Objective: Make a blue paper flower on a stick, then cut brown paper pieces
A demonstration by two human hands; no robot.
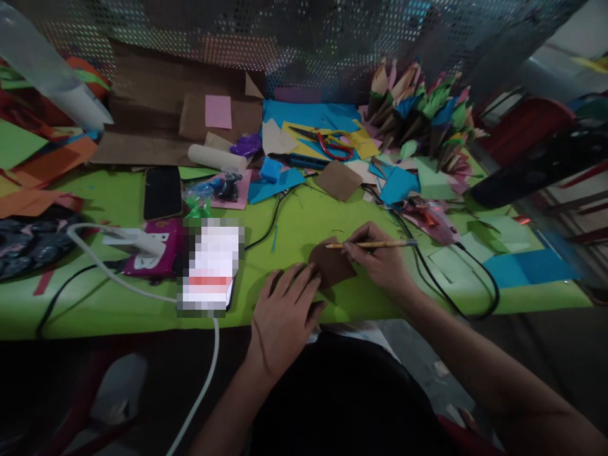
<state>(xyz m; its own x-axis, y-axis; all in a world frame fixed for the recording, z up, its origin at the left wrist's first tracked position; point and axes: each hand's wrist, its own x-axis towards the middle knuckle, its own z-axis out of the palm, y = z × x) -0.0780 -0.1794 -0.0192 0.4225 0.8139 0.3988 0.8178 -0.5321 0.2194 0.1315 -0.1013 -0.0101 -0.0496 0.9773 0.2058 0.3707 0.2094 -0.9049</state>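
A small piece of brown paper [338, 269] with a rounded left side lies on the green table [285, 218] in front of me. My left hand [287, 304] rests palm down with its fingers stretched out, the fingertips at the paper's left edge. Pinched in my right hand [375, 256] is a pencil [394, 244], held nearly level with its tip pointing left, over the paper's upper edge. Whether the tip touches the paper I cannot tell.
A lit phone [211, 266] lies left of my hands, beside a purple power strip [154, 250]. Scissors [335, 151] and paper scraps lie farther back. Paper flowers [422, 107] stand at the back right. Right of me, a pink device [437, 225] trails a black cable [496, 297].
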